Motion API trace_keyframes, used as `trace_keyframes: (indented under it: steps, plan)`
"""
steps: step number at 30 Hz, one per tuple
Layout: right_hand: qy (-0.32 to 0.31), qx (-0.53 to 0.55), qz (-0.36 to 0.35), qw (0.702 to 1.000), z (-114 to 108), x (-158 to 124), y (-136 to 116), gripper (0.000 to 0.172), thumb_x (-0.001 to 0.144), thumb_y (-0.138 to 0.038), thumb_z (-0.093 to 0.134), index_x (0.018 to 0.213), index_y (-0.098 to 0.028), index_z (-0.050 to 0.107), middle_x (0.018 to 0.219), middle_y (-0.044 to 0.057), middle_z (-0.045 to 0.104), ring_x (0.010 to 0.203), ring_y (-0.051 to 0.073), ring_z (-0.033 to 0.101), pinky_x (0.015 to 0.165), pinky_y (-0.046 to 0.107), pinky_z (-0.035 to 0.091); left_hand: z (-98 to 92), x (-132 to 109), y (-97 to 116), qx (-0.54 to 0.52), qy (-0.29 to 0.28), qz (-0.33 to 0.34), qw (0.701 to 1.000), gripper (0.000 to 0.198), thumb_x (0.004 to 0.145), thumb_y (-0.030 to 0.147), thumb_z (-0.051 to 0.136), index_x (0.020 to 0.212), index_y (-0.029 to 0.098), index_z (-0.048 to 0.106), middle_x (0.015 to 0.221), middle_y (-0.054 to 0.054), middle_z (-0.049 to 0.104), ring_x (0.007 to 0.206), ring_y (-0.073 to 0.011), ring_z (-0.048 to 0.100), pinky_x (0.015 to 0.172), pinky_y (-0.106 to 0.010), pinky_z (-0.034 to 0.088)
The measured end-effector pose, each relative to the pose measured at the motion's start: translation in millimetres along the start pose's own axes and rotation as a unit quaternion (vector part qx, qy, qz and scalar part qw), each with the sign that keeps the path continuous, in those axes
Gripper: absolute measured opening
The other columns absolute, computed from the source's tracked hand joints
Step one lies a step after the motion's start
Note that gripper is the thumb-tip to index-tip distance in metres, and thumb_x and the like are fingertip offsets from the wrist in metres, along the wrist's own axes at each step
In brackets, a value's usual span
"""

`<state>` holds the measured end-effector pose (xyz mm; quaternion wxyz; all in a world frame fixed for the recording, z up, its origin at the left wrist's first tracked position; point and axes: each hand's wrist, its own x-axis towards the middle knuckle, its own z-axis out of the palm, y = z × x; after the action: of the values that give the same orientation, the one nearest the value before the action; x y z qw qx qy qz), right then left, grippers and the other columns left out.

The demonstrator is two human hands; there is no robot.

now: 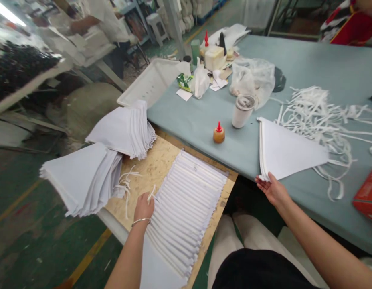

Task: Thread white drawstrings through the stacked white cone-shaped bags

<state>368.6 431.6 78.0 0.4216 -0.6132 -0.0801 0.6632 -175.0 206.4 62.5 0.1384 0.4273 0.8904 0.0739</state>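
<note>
The open right hand point(273, 189) lies under the near corner of a folded white triangular fabric piece point(290, 150) on the grey-blue table point(324, 60). The curled left hand point(143, 208), fingertips hidden, meets a thin white fabric strip point(151, 193) beside a ribbed white fabric stack point(186, 208); any grip cannot be told.

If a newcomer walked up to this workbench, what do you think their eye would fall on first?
Probably the white cloth: two thick stacks of folded triangles lie at the left of the wooden board, and a fanned row of folded pieces covers the board beside the left hand. On the blue-grey table to the right, a single white triangle lies at the right hand, next to a tangled heap of white strips.
</note>
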Motion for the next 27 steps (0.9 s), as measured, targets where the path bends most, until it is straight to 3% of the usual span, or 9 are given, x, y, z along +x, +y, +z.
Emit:
trace_keyframes:
  steps: [2,6,10,13,18,24,27]
  plan:
    - [0.022,0.045,-0.039,0.998,-3.7,6.8,-10.4,0.014,0.095,-0.027,0.049,0.102,-0.020,0.059,0.092,0.004,0.070,0.080,0.015,0.068,0.073,0.027,0.059,3.6,-0.8,3.1,-0.016,0.006,0.025,1.000,0.043,0.080,0.035,0.042,0.113,0.017,0.061,0.121,-0.015,0.061,0.124,-0.0286,0.053,0.110,-0.041,0.041]
    - [0.022,0.120,-0.079,0.989,-11.7,21.0,-42.1,0.020,0.094,-0.021,0.047,0.112,-0.023,0.056,0.101,-0.001,0.069,0.087,0.012,0.068,0.080,0.029,0.060,10.7,-4.5,9.8,-0.061,0.017,0.045,0.997,0.041,0.079,0.039,0.043,0.108,0.018,0.063,0.119,-0.014,0.062,0.119,-0.0287,0.057,0.108,-0.045,0.045]
    - [-0.014,0.138,-0.046,0.989,-17.1,29.5,-72.5,0.023,0.089,-0.016,0.053,0.111,-0.016,0.056,0.099,0.006,0.069,0.079,0.018,0.069,0.065,0.032,0.062,14.1,-16.7,17.1,-0.105,0.005,0.063,0.992,0.045,0.079,0.044,0.043,0.108,0.016,0.064,0.118,-0.014,0.064,0.114,-0.0274,0.060,0.095,-0.043,0.054]
    - [-0.037,0.147,-0.023,0.988,-14.5,29.9,-93.1,0.023,0.083,-0.007,0.054,0.106,-0.013,0.057,0.090,0.008,0.069,0.069,0.017,0.068,0.056,0.026,0.061,14.5,-30.3,23.1,-0.125,0.001,0.072,0.990,0.043,0.079,0.045,0.045,0.105,0.017,0.066,0.115,-0.013,0.066,0.110,-0.0263,0.063,0.089,-0.041,0.057]
    - [-0.068,0.176,-0.059,0.980,6.9,21.2,-142.3,0.025,0.082,-0.002,0.051,0.101,-0.015,0.060,0.085,0.004,0.068,0.068,0.013,0.067,0.056,0.017,0.058,12.6,-54.9,39.7,-0.148,-0.014,0.060,0.987,0.044,0.081,0.045,0.044,0.107,0.017,0.065,0.114,-0.013,0.067,0.111,-0.0273,0.063,0.087,-0.044,0.058]
    - [-0.101,0.197,-0.130,0.967,44.6,0.9,-230.7,0.019,0.091,-0.013,0.049,0.098,-0.019,0.066,0.086,0.003,0.067,0.072,0.009,0.066,0.058,0.011,0.053,7.1,-81.0,73.2,-0.204,-0.028,0.027,0.978,0.046,0.082,0.046,0.044,0.112,0.016,0.064,0.118,-0.013,0.065,0.110,-0.0258,0.064,0.084,-0.040,0.059]
    - [-0.115,0.193,-0.144,0.964,50.6,-20.4,-269.9,0.018,0.092,-0.015,0.051,0.099,-0.015,0.067,0.084,0.006,0.065,0.069,0.008,0.063,0.056,0.010,0.049,7.0,-84.0,92.9,-0.244,-0.032,0.023,0.969,0.044,0.081,0.046,0.047,0.110,0.018,0.065,0.116,-0.012,0.067,0.104,-0.0253,0.066,0.079,-0.039,0.060]
